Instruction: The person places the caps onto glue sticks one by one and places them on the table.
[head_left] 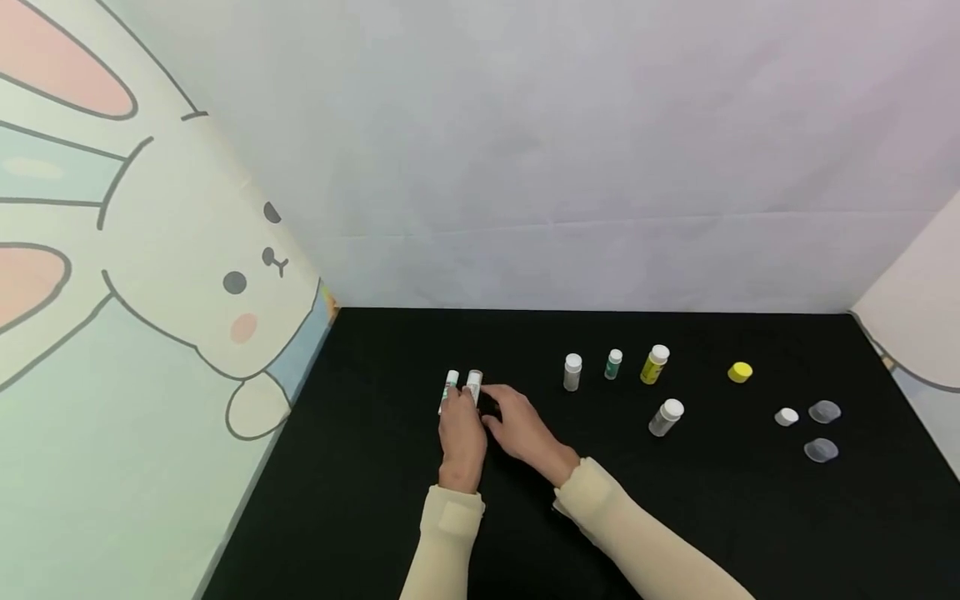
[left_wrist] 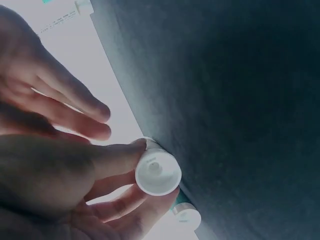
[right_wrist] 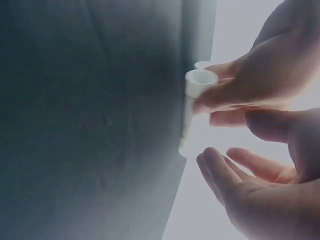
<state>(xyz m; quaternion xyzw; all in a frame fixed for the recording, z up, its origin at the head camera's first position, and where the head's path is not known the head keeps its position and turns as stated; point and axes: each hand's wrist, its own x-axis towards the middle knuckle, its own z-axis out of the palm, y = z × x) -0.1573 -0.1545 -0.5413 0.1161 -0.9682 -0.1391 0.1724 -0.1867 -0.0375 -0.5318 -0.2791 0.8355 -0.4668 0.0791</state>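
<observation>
My left hand pinches a white cylindrical bottle between thumb and fingers. The bottle's recessed round end faces the camera in the left wrist view, and its pale side shows in the right wrist view. My right hand is just to the right, fingers loosely bent with nothing in them. Just left of the held bottle is a slim white tube with green print, its lower part hidden by my left hand.
Right of my hands are a white-capped clear bottle, a small green bottle, a yellow bottle and another white-capped bottle. Further right lie a yellow cap, a white cap and two clear cups.
</observation>
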